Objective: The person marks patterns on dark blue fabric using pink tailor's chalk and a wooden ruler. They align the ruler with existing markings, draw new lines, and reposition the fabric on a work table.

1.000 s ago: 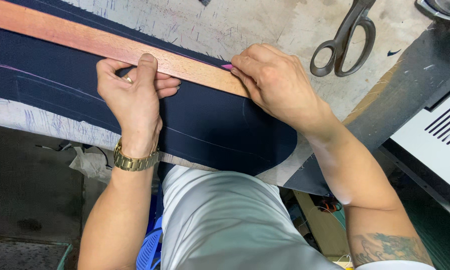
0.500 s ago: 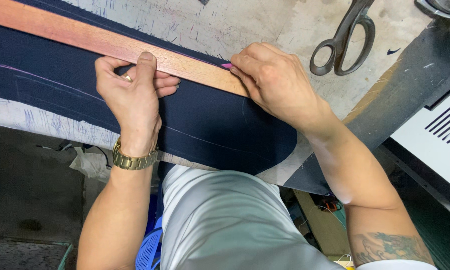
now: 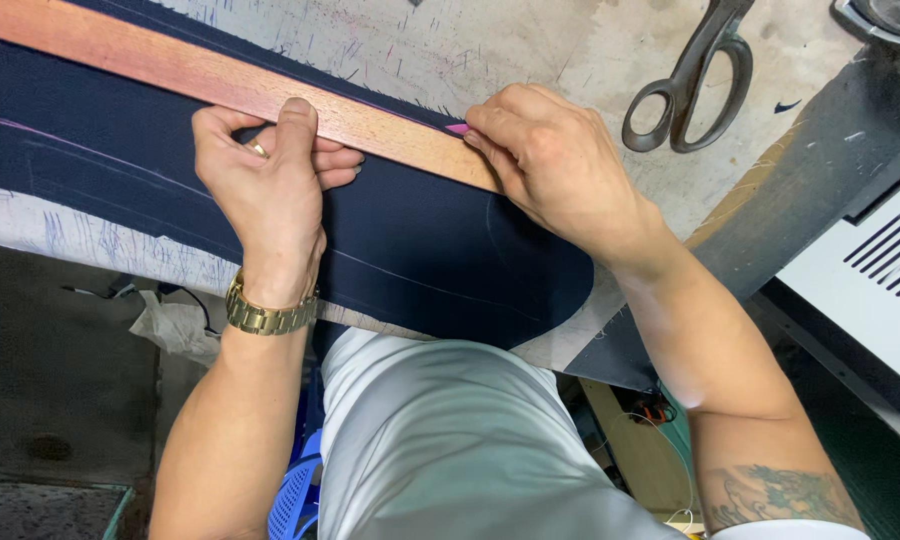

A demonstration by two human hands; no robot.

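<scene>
No packages, labels, signs or screens in view

Evenly lit, sharp overhead view.
Soft diffuse light, faint shadows under both forearms, dimmer floor at lower left, no glare.
</scene>
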